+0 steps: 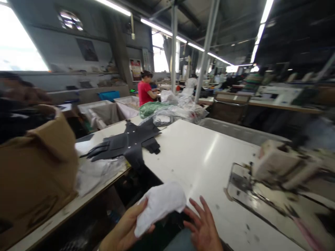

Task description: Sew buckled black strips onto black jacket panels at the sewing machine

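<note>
A folded white cloth (161, 205) is in my left hand (129, 223), with the thumb on top and fingers beneath its left end. At the cloth's right end, my right hand (202, 225) has its fingers spread; the fingertips are close to the cloth's edge, and whether they touch it is unclear. Both hands are at the near edge of a white table (191, 157). Dark flat pieces (125, 141) lie across the tables ahead to the left. Another white cloth (99, 172) rests on the left table beside a brown bag.
A sewing machine (280, 167) stands on the right, with scissors (293, 211) near it. The large brown bag (39, 167) fills the left side. Farther off are plastic-wrapped bundles (180, 109), cloth-lined bins (104, 115) and a person in red (144, 91). A dark gap separates the tables.
</note>
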Motion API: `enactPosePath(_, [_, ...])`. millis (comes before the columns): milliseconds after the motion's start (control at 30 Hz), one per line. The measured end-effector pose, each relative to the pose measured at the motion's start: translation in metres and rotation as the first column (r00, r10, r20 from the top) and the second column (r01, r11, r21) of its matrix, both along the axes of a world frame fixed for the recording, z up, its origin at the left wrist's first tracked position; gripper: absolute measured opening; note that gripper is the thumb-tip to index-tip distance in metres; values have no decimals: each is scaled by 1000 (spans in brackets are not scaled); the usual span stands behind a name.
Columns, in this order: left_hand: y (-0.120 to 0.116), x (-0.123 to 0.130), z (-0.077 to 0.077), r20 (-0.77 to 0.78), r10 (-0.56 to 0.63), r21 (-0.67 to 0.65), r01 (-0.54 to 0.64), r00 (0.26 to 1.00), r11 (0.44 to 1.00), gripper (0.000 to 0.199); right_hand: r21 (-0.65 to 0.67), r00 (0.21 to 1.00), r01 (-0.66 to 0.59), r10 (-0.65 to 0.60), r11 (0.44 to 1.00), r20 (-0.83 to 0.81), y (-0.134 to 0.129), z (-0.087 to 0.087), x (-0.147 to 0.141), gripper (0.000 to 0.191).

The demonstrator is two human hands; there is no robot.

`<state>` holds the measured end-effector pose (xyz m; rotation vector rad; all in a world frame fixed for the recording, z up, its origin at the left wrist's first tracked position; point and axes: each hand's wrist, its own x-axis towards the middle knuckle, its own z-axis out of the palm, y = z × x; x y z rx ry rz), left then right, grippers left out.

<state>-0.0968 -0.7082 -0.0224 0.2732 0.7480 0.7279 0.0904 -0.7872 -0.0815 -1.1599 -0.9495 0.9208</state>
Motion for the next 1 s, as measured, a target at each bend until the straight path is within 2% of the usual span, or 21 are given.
enactPosePath(67, [-9, 46, 0, 52, -264, 14, 264, 963, 964, 41, 109, 996, 92, -90, 990, -25, -13, 20, 31, 78])
enactPosePath(167, [-16, 116, 4, 31, -537, 56, 535, 843, 843, 40, 61, 922, 351, -356, 934, 153, -55, 32, 79, 45])
enactPosePath(200, [-17, 140, 5, -9, -593, 87, 592, 805, 801, 39, 40, 871, 442, -440, 896, 219, -73, 31, 94, 37])
enactPosePath(267, [-22, 184, 4, -113, -661, 190, 669, 742, 718, 41, 17, 755, 598, -570, 801, 323, -106, 24, 122, 33])
enactPosePath(333, [-31, 224, -1, -242, -698, 317, 735, 674, 600, 45, 6, 621, 720, -648, 694, 440, -134, 14, 147, 34])
enactPosePath(367, [-36, 240, -4, -331, -709, 385, 775, 623, 502, 50, 15, 551, 760, -657, 649, 515, -147, 10, 159, 33])
enactPosePath(400, [-41, 255, -7, -438, -696, 447, 810, 569, 381, 55, 32, 481, 786, -644, 617, 595, -158, 7, 169, 31])
enactPosePath(467, [-51, 276, -13, -657, -562, 542, 833, 502, 110, 62, 69, 361, 802, -573, 593, 736, -176, 5, 186, 26])
enactPosePath(533, [-58, 289, -16, -769, -349, 604, 788, 536, -118, 58, 82, 288, 802, -503, 592, 815, -190, 7, 196, 24])
enactPosePath(600, [-60, 297, -16, -773, -192, 634, 732, 604, -250, 45, 86, 260, 803, -476, 590, 840, -197, 12, 202, 25])
enactPosePath(667, [-59, 306, -15, -756, -108, 642, 699, 646, -316, 28, 107, 246, 800, -485, 590, 839, -199, 17, 208, 25])
enactPosePath(733, [-55, 317, -14, -743, -86, 647, 682, 663, -341, 14, 89, 291, 797, -508, 598, 810, -197, 22, 217, 25])
enactPosePath(833, [-47, 340, -12, -797, -69, 586, 741, 600, -328, 26, -19, 410, 806, -534, 592, 740, -188, 27, 235, 24])
enactPosePath(867, [-45, 347, -11, -820, -44, 553, 770, 571, -319, 29, -26, 400, 824, -548, 566, 735, -185, 28, 241, 23])
enactPosePath(933, [-42, 356, -8, -819, 26, 541, 786, 574, -298, 25, 60, 270, 877, -591, 477, 760, -180, 32, 247, 23])
enactPosePath(1000, [-43, 354, -5, -738, 109, 617, 731, 666, -293, 16, 181, 133, 890, -618, 418, 775, -178, 37, 244, 22])
